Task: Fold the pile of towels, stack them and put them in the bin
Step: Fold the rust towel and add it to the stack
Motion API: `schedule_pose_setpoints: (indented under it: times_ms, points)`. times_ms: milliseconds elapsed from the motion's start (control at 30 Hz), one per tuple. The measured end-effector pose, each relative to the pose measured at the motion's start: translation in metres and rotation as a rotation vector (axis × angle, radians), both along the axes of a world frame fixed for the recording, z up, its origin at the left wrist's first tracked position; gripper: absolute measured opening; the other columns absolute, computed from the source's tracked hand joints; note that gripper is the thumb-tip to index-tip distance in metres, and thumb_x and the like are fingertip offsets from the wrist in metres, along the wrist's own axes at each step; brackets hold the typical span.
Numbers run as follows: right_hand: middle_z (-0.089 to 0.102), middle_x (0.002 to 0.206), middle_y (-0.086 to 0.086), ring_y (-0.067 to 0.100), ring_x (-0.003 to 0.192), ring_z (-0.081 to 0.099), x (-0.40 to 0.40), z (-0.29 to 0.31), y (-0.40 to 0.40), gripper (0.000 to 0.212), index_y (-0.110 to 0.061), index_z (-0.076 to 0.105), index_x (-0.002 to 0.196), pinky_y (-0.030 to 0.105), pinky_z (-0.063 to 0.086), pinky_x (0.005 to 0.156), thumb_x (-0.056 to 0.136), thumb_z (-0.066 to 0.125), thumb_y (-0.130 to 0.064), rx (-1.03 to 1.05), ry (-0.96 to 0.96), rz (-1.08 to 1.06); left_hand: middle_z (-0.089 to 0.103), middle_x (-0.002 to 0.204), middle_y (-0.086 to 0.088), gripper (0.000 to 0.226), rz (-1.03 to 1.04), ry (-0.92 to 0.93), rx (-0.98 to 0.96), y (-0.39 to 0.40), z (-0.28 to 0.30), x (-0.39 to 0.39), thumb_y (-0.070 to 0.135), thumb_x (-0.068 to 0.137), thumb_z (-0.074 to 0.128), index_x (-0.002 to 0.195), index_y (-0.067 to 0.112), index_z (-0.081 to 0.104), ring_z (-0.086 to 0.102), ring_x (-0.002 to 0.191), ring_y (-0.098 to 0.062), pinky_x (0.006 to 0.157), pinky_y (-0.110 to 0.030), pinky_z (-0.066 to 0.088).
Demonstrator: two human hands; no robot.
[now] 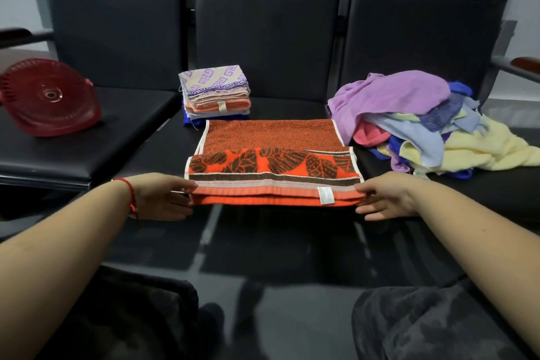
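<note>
An orange towel [271,161] with a brown leaf pattern lies partly folded on the middle black seat, its near edge doubled over. My left hand [163,196] pinches the near left corner of that fold. My right hand [385,196] pinches the near right corner. Behind the towel stands a stack of folded towels [216,93], with a purple-patterned one on top. A loose pile of unfolded towels [423,123], purple, pink, blue and pale yellow, lies on the right seat. The red plastic bin [49,96] lies tipped on its side on the left seat.
The black seats [96,143] form a row with tall backrests [263,23] behind. Armrests stick out at the far left [17,35] and far right [523,64]. My knees in dark trousers [423,327] are below the seat edge.
</note>
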State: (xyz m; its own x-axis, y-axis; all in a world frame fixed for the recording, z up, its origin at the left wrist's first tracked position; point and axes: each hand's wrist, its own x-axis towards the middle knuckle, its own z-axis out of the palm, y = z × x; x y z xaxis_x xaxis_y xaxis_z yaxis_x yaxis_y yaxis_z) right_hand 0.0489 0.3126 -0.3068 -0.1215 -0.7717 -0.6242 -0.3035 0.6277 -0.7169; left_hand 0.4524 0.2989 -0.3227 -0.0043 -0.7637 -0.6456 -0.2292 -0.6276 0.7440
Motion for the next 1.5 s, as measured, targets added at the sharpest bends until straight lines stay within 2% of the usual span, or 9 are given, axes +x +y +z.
schedule_pose_setpoints:
  times_ms: [100, 267, 567, 867, 933, 1067, 1200, 1367, 1500]
  points:
    - [0.063, 0.096, 0.012, 0.022, 0.082, 0.062, -0.001, 0.001, 0.000, 0.014, -0.010, 0.058, 0.092, 0.036, 0.049, 0.071, 0.098, 0.049, -0.019, -0.008, -0.016, 0.005, 0.066, 0.069, -0.009, 0.023, 0.012, -0.006, -0.037, -0.001, -0.002, -0.002, 0.029, 0.096, 0.052, 0.082, 0.012, 0.060, 0.060, 0.075, -0.022, 0.067, -0.028, 0.045]
    - [0.065, 0.089, 0.008, 0.020, 0.079, 0.062, -0.003, 0.000, 0.001, 0.013, -0.011, 0.060, 0.092, 0.034, 0.050, 0.070, 0.097, 0.052, -0.019, -0.071, -0.009, -0.004, 0.070, 0.073, -0.010, 0.020, -0.015, -0.019, -0.045, 0.000, -0.002, -0.001, 0.025, 0.096, 0.052, 0.087, 0.009, 0.062, 0.068, 0.056, -0.017, 0.051, -0.021, 0.055]
    - [0.066, 0.076, 0.002, 0.009, 0.055, 0.063, -0.007, 0.016, 0.001, 0.009, -0.014, 0.061, 0.089, 0.025, 0.053, 0.060, 0.095, 0.055, -0.017, -0.304, -0.113, -0.076, 0.062, 0.064, -0.010, 0.013, 0.077, 0.079, -0.231, 0.003, 0.016, -0.002, 0.010, 0.093, 0.055, 0.085, 0.001, 0.060, 0.064, 0.046, -0.012, 0.048, -0.019, 0.054]
    - [0.071, 0.067, -0.002, 0.012, 0.062, 0.071, 0.005, 0.082, 0.027, 0.017, -0.020, 0.054, 0.090, 0.026, 0.059, 0.057, 0.081, 0.064, -0.008, -0.650, -0.603, -0.193, 0.070, 0.063, 0.001, 0.016, 0.255, 0.350, -0.704, 0.026, 0.074, -0.008, 0.003, 0.096, 0.048, 0.099, 0.013, 0.060, 0.065, 0.051, -0.007, 0.053, -0.016, 0.054]
    - [0.071, 0.070, 0.002, 0.016, 0.067, 0.072, 0.007, 0.103, 0.037, 0.026, -0.019, 0.059, 0.085, 0.028, 0.058, 0.056, 0.061, 0.070, -0.014, -0.717, -0.714, -0.206, 0.071, 0.065, 0.003, 0.015, 0.274, 0.424, -0.798, 0.034, 0.097, -0.010, 0.007, 0.096, 0.047, 0.095, 0.012, 0.061, 0.067, 0.056, -0.006, 0.055, -0.015, 0.054]
    - [0.072, 0.073, -0.001, 0.013, 0.077, 0.073, 0.009, 0.155, 0.058, 0.008, -0.019, 0.067, 0.080, 0.026, 0.058, 0.063, 0.082, 0.059, -0.019, -0.860, -0.721, -0.170, 0.072, 0.070, 0.003, 0.032, 0.275, 0.521, -0.952, 0.053, 0.153, -0.010, 0.010, 0.094, 0.049, 0.076, 0.017, 0.074, 0.070, 0.065, -0.007, 0.063, -0.016, 0.056]
    - [0.072, 0.070, -0.006, 0.010, 0.080, 0.072, 0.011, 0.206, 0.070, 0.018, -0.023, 0.074, 0.060, 0.026, 0.058, 0.068, 0.070, 0.060, -0.030, -1.024, -0.783, -0.129, 0.072, 0.071, 0.008, 0.044, 0.245, 0.586, -1.089, 0.064, 0.204, -0.008, 0.012, 0.094, 0.047, 0.065, 0.029, 0.076, 0.070, 0.069, -0.003, 0.060, -0.012, 0.054]
    - [0.071, 0.067, 0.000, 0.011, 0.067, 0.072, 0.015, 0.182, 0.039, 0.007, -0.019, 0.074, 0.060, 0.024, 0.059, 0.060, 0.056, 0.077, -0.024, -0.859, -0.681, -0.163, 0.070, 0.070, 0.004, 0.015, 0.253, 0.528, -0.916, 0.034, 0.186, -0.011, 0.009, 0.095, 0.048, 0.096, 0.018, 0.061, 0.068, 0.062, -0.003, 0.056, -0.011, 0.053]
    - [0.071, 0.062, 0.000, 0.011, 0.056, 0.070, 0.018, 0.097, 0.002, 0.028, -0.018, 0.069, 0.076, 0.026, 0.056, 0.052, 0.094, 0.049, -0.009, -0.545, -0.550, -0.235, 0.063, 0.053, 0.002, 0.037, 0.316, 0.495, -0.520, 0.004, 0.107, -0.020, 0.002, 0.097, 0.038, 0.079, 0.016, 0.067, 0.060, 0.046, -0.003, 0.059, -0.018, 0.052]
